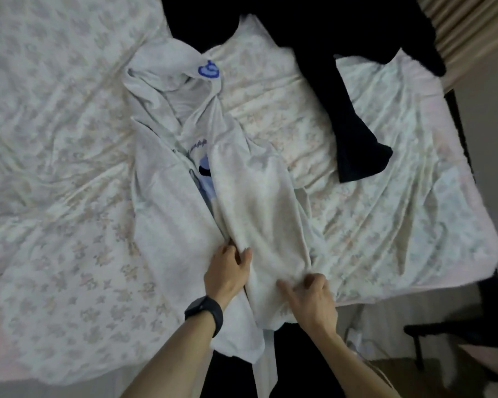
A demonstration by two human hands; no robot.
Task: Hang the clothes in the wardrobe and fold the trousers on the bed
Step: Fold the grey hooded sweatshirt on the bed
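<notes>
A white hooded zip jacket (170,202) with blue print lies spread along the middle of the bed, its hood at the far end. My left hand (227,268), with a dark watch on the wrist, pinches the jacket's right front panel near the hem. My right hand (311,300) grips the same panel's lower edge at the bed's near edge. Black trousers (348,119) lie at the far right of the bed, one leg stretching toward me.
The bed (55,139) has a pale flowered sheet, wrinkled all over. Its dark frame (460,133) runs along the right side. A dark chair or stool (443,331) stands on the floor at lower right. A ribbed curtain (466,27) hangs at top right.
</notes>
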